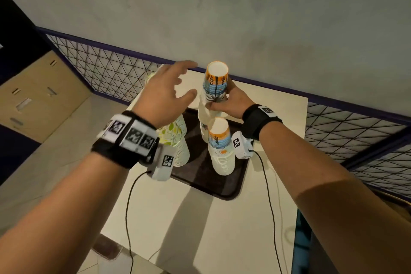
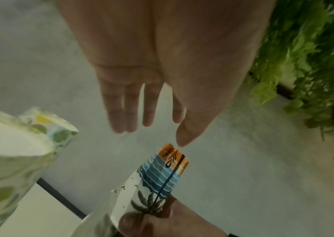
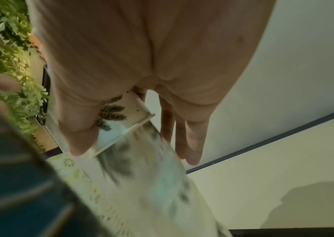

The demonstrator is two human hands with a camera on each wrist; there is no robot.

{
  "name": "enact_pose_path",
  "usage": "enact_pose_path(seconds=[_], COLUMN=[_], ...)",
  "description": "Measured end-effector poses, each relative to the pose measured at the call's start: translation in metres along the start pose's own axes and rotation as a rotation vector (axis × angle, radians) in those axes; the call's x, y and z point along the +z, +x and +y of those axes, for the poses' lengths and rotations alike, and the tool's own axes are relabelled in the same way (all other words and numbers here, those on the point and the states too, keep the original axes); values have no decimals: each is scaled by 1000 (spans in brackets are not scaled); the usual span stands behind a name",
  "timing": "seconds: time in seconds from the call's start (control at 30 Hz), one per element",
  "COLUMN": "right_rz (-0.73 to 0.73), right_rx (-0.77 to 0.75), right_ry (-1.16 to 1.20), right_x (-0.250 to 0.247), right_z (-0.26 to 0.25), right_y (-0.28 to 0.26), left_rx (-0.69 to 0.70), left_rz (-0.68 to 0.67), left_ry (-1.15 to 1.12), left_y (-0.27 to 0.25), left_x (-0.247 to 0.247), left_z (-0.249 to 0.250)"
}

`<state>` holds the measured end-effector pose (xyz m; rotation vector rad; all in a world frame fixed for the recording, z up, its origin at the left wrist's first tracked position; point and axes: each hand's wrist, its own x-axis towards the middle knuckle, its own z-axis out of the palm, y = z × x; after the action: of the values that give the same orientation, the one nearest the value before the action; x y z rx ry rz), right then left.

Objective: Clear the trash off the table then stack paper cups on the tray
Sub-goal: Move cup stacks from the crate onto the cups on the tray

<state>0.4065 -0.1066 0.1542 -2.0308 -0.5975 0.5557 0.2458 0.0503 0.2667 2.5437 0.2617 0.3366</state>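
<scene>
On the near part of the white counter (image 1: 200, 229) two black cables trail toward the wrists. Beyond them sits a dark tray (image 1: 200, 176) carrying stacks of upside-down paper cups. The nearest, on the tray's right side, is a short stack topped by an orange-and-blue beach-print cup (image 1: 219, 138). To the left stands a stack of lemon-print cups (image 1: 175, 138), partly hidden behind the left wrist. Farther back rises a tall beach-print stack (image 1: 208, 115); the right hand (image 1: 231, 103) makes its grip around the palm-tree cup (image 1: 215, 83) at the top of it, thumb and fingers curled round the lower wall near the rim. The left hand (image 1: 169, 93) hovers just left of that cup, its grip open, fingers spread and touching nothing. Behind the counter runs a wire mesh fence (image 1: 106, 71) against a grey wall (image 1: 222, 6).
</scene>
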Motion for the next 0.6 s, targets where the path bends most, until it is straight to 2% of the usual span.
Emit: enact_pose_path(seconds=[0.1, 0.17, 0.27, 0.33, 0.47, 0.6], right_rz=[-58, -90, -140, -113, 38, 210], right_rx=[36, 78, 144, 148, 129, 73], right_ry=[-72, -148, -167, -154, -140, -72], right_x=[-7, -8, -8, -11, -31, -46], right_z=[-1, 7, 13, 14, 12, -6], right_y=[3, 3, -1, -7, -26, -55], left_rx=[-115, -167, -195, -211, -221, -204], left_rz=[-297, -427, -380, -342, -356, -295], left_ry=[57, 28, 16, 54, 104, 103], left_y=[30, 39, 43, 46, 49, 57], left_x=[24, 46, 67, 73, 81, 83], left_z=[15, 18, 6, -1, -1, 2])
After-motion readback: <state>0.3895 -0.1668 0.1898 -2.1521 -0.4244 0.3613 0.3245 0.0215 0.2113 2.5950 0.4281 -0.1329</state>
